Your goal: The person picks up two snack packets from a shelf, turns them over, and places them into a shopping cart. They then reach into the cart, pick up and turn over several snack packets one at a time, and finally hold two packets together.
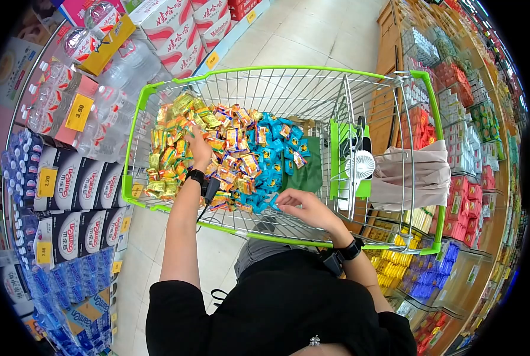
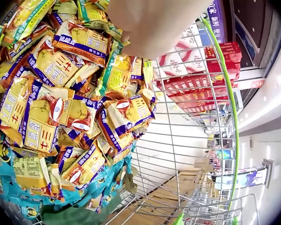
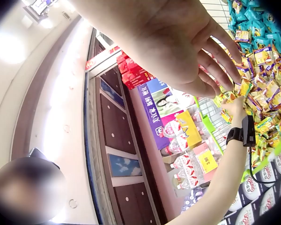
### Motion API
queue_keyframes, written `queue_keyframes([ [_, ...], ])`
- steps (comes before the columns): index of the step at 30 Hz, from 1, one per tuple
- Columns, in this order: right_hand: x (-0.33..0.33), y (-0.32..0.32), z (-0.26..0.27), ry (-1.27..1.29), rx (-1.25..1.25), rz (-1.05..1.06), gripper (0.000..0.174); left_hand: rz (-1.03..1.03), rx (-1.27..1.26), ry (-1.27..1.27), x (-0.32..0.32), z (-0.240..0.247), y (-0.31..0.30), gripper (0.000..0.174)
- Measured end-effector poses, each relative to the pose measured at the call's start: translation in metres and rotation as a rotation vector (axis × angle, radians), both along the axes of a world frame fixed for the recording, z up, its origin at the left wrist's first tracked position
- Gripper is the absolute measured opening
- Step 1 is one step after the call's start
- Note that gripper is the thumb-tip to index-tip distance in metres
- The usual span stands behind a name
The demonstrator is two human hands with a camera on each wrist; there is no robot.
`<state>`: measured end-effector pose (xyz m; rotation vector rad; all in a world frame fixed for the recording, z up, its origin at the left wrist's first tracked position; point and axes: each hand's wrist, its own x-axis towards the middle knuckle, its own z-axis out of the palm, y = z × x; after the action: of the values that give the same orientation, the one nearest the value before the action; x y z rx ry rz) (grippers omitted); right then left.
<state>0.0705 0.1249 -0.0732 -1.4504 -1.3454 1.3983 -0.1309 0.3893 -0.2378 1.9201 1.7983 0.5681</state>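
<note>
A shopping cart (image 1: 265, 68) with green edging holds a big heap of small wrapped snack packets. My left hand (image 1: 201, 149) reaches down among the orange-and-yellow packets (image 1: 235, 139), beside the yellow-green packets (image 1: 188, 105) at the cart's left end. Its fingertips are partly hidden, and I cannot tell whether they pinch a packet. In the left wrist view, purple-and-yellow packets (image 2: 42, 117) lie close below that hand. My right hand (image 1: 306, 207) hovers by the cart's near side, at the edge of the blue packets (image 1: 268, 157). Its fingers are loosely spread in the right wrist view, holding nothing.
Green cloth (image 1: 303, 166) lies in the cart right of the heap. A white fan (image 1: 360, 165) stands by the child-seat divider, and pale fabric (image 1: 410, 175) hangs over the handle end. Stacked drinks (image 1: 78, 178) line the left; packed shelves (image 1: 463, 202) line the right.
</note>
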Motion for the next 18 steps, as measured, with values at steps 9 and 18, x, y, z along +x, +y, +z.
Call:
queue_keyframes([
  [9, -0.001, -0.004, -0.002, 0.0, -0.001, -0.014, 0.014, -0.024, -0.056, -0.079, 0.0, -0.003, 0.002, 0.056],
  [18, -0.001, -0.005, -0.001, -0.011, -0.001, -0.022, 0.014, 0.042, 0.064, -0.196, -0.015, -0.008, 0.013, 0.06],
])
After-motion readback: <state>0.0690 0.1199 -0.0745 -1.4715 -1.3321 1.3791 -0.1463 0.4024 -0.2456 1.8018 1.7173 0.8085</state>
